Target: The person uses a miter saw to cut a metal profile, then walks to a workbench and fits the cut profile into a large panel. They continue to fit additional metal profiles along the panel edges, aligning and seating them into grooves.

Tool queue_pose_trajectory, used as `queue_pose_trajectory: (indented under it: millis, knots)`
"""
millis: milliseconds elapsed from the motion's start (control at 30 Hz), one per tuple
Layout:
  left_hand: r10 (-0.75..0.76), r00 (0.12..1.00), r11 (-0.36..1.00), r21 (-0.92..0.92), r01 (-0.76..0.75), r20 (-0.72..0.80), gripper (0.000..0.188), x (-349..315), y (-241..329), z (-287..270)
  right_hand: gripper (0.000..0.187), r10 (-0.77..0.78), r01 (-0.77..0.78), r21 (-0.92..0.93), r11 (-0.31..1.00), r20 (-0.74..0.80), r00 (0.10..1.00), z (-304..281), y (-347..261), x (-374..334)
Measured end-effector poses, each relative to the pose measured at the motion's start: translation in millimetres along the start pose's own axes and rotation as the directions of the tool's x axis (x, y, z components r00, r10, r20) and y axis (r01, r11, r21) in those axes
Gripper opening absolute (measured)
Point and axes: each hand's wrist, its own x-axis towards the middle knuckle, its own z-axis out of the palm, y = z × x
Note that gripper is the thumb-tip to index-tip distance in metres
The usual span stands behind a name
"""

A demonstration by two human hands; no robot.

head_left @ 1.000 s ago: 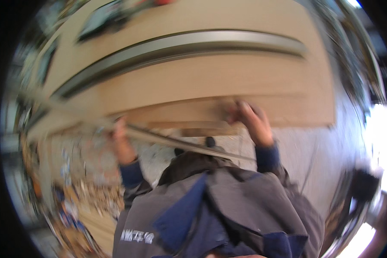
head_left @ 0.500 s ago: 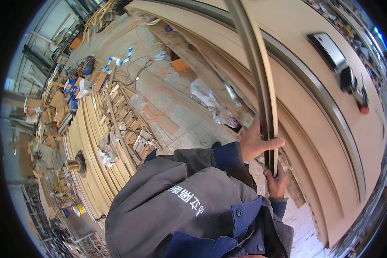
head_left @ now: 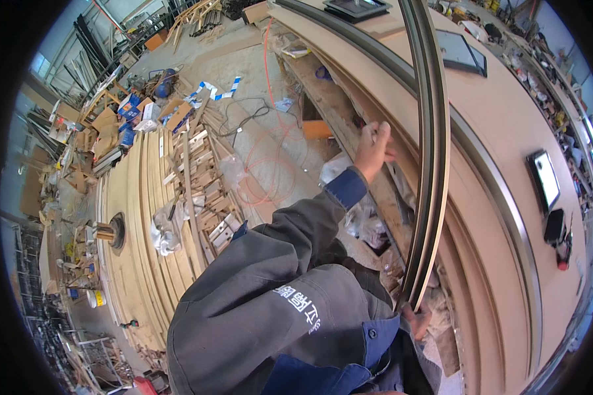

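A long, grooved dark strip [head_left: 429, 151] with a pale edge runs upright through the right half of the head view and looks bowed by the lens. Low down, my right hand [head_left: 418, 321] is wrapped round its near end. My left hand [head_left: 373, 150] is off the strip, a little to its left and beside the edge of the stacked boards; it holds nothing, its fingers loosely bent and apart. Tan boards [head_left: 507, 138] lie stacked on the right, with another grey strip [head_left: 501, 184] lying along them.
A black-framed panel [head_left: 461, 52] and a dark tool with a red end [head_left: 560, 240] rest on the boards. To the left are pale planks [head_left: 128, 210] and wood offcuts [head_left: 211, 204]. An orange hose [head_left: 265, 178] coils on the floor.
My left hand has let go of the strip and moved up and left. The strip has shifted right, and my right hand has moved lower in view while keeping hold. The view has shifted too.
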Motion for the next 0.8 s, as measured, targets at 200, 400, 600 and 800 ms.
queue_pose_trajectory:
  millis: [200,400,600,800]
  knots:
    - [0.146,0.977,0.987,-0.043,-0.155,-0.155,0.065,171.7,49.1,-36.9,0.037,-0.073,0.099,0.157,0.983,-0.159,0.985,77.9,-77.8,28.6]
    - [0.243,0.887,0.968,0.160,-0.194,-0.393,0.058,229.0,32.8,-42.3,0.046,-0.130,0.150,0.131,0.980,-0.150,0.980,145.6,-118.2,63.1]
    - [0.400,0.793,0.915,0.242,-0.322,-0.459,0.043,243.4,34.2,-33.8,0.051,-0.113,0.176,0.242,0.954,-0.252,0.961,185.4,-121.0,78.9]
    - [0.299,0.886,0.953,0.166,-0.255,-0.356,0.039,297.7,41.0,-28.3,0.049,0.016,0.082,0.405,0.911,-0.233,0.972,193.2,-147.9,93.7]
